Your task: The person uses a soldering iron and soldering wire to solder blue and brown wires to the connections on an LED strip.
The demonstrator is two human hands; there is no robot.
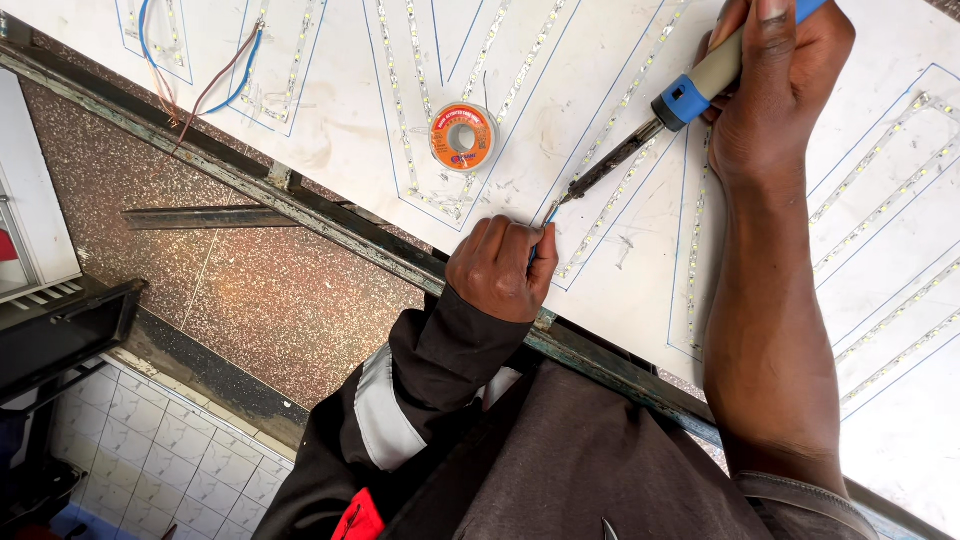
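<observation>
A large white board (340,120) carries blue outlines and rows of LED strip (610,205). My right hand (775,85) grips a soldering iron (690,92) with a blue and grey handle; its dark tip points down-left and meets the end of a thin blue wire (550,213). My left hand (500,268) is closed on that wire, pinching it at the board's near edge beside an LED strip. An orange spool of solder (463,137) lies on the board just above my left hand.
Loose blue and brown wires (200,90) hang off the board at upper left. A dark metal frame rail (250,185) runs diagonally under the board's edge. Below lie a speckled floor (250,300), white tiles (150,450) and a white cabinet (30,200) at left.
</observation>
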